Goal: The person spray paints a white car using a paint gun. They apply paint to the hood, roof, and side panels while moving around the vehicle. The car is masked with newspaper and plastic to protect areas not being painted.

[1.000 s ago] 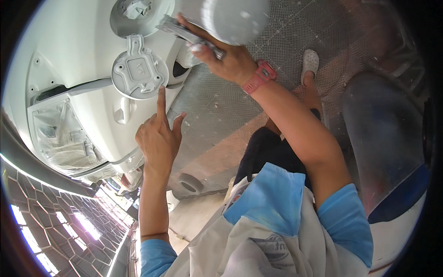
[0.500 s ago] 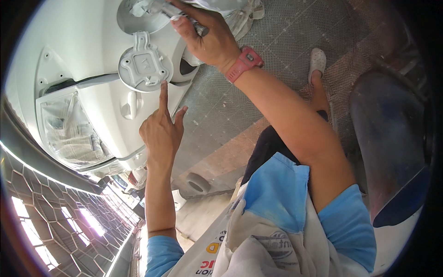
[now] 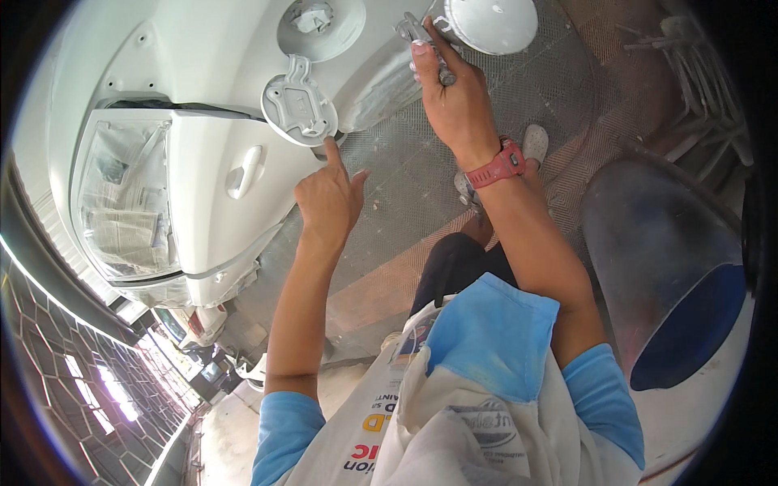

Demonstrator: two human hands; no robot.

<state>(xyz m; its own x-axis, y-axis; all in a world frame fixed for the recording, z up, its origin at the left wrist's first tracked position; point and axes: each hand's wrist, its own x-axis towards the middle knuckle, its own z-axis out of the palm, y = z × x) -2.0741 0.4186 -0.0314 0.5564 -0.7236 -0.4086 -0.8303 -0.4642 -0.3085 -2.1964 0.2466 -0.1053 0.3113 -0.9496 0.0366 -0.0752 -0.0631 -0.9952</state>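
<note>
A white fuel filler flap (image 3: 301, 109) hangs open on its hinge arm, its inner side showing. The index fingertip of my left hand (image 3: 332, 194) touches the flap's lower rim; the thumb stands apart and the other fingers are bent, holding nothing. Above the flap is the round filler recess (image 3: 344, 28), with crumpled pale material inside. Off to the right, my right hand (image 3: 458, 101) is closed round a metal spray gun (image 3: 444, 71). Its round whitish cup (image 3: 494, 24) shows beyond the fingers, and part of the grip is hidden by them.
The white car body (image 3: 211, 69) fills the upper left, with a door handle (image 3: 250, 168) and a window covered in film and paper (image 3: 130, 198). A dark drum-like container (image 3: 648, 235) stands at right, near a metal rack (image 3: 705, 89). Patterned matting (image 3: 389, 211) covers the floor.
My right hand has moved right, away from the filler recess, with the spray gun. The flap has tilted and looks narrower, my left finger still at its rim. The view has shifted too.
</note>
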